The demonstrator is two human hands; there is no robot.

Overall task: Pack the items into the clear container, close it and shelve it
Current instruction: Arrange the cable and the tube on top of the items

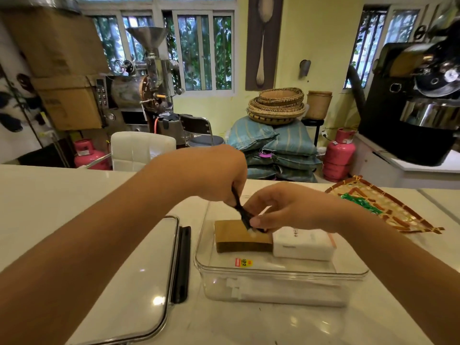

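Observation:
The clear container (278,275) stands open on the white counter in front of me. Inside it lie a brown box (239,237) and a white box (302,245) side by side, on flat white packets with a red-yellow label (244,262). My left hand (214,175) grips the upper end of a thin black item (242,212) above the brown box. My right hand (286,207) pinches its lower end, right over the container. The clear lid (139,277) lies flat to the left, with a black strip (181,265) along its right edge.
A woven tray (388,207) with a green item lies at the right on the counter (49,195). Behind the counter are a white chair (142,150), stacked sacks, pink gas cylinders (338,155) and roasting machines.

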